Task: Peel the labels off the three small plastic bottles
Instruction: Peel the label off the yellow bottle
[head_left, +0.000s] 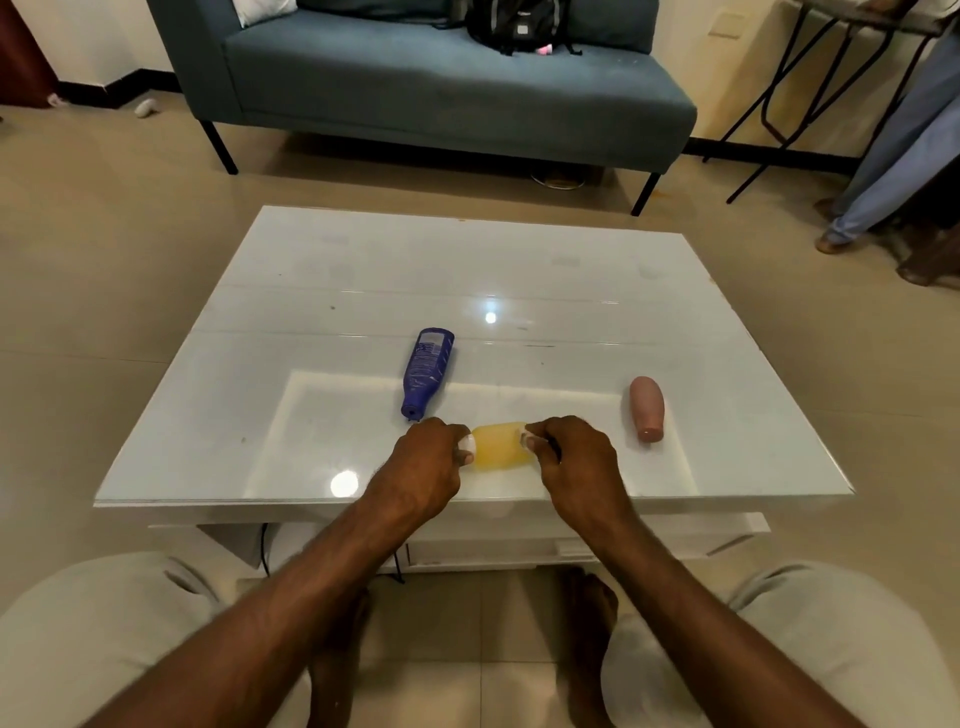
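A small yellow bottle (500, 447) lies sideways near the front edge of the white table (363, 270), held between both hands. My left hand (423, 465) grips its white cap end. My right hand (579, 465) holds the other end, with the thumb and fingertips pinching at a pale label edge there. A blue bottle (427, 371) with a printed label lies on its side just behind my left hand. A pink bottle (647, 409) lies on its side to the right of my right hand, its visible side plain.
A blue-grey sofa (441, 88) with a black backpack (514, 23) stands behind the table. Another person's legs (893, 171) and a metal-legged stand (789, 93) are at the far right. My knees flank the table's front edge.
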